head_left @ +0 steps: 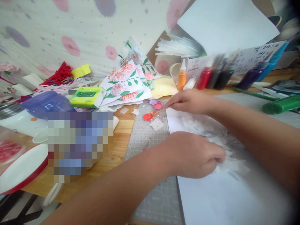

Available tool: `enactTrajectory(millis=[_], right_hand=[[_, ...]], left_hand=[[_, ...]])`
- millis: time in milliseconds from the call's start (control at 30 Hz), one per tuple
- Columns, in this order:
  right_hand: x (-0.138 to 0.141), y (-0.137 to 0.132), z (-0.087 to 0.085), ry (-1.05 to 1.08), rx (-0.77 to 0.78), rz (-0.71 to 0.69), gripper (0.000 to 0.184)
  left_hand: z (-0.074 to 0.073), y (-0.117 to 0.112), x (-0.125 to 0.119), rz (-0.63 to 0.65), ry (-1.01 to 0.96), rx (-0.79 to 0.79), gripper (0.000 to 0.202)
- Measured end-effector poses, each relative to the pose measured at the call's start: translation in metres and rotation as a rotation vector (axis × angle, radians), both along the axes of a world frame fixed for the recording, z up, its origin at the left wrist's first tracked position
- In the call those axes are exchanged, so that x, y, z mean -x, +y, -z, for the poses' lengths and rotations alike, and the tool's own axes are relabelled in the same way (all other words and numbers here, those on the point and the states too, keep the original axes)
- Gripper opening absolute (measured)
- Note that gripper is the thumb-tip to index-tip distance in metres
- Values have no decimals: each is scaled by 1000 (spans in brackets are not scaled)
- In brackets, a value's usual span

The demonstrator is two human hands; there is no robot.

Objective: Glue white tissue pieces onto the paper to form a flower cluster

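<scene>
My right hand (pixel 187 101) is closed around a thin wooden stick (pixel 160 111), its tip at the orange paint (pixel 148 117). Pink paint (pixel 157 106) and purple paint (pixel 153 101) lie beside it on the grey cutting mat (pixel 150 137). Close to the paint is a small white square (pixel 157 124), apparently thin paper. Nearer to me, my left hand (pixel 197 154) is closed, fingertips pressed together over a loose pile of thin white pieces (pixel 201 125) on a white sheet (pixel 201 200). Whatever its fingers pinch is hidden.
Behind stand an orange bottle (pixel 182 78), a red bottle (pixel 204 77) and dark bottles. A green bottle (pixel 281 104) lies at right. Flower pictures (pixel 126 81), a tissue pack (pixel 87 97), a blue bowl (pixel 47 104) and a red-rimmed dish (pixel 23 170) are at left.
</scene>
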State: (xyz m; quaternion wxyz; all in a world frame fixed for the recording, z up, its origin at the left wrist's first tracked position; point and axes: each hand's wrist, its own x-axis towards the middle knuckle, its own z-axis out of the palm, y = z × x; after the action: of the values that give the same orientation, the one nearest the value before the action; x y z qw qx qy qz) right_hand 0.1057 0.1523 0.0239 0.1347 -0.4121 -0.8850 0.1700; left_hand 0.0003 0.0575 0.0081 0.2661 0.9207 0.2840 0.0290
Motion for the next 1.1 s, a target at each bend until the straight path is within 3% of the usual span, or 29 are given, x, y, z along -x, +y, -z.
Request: enactTrajectory(millis=[433,567,700,867,1100], right_hand=[[0,0,1,-53,-23,31,35],[2,0,-2,-63,64,34,31],[3,0,-1,-68,-25,20,34],[2,0,-2,-57,39,15,32],[4,-1,-2,-60,-46,-44,35]], left_hand=[[1,-2,0,-12,16,-31,23],[2,-2,0,-19,20,-34,23],[2,-2,0,-21,10,-39,23],[3,-2,0,-16,1,-43,23],[2,-1,-1,-21,17,-30,23]])
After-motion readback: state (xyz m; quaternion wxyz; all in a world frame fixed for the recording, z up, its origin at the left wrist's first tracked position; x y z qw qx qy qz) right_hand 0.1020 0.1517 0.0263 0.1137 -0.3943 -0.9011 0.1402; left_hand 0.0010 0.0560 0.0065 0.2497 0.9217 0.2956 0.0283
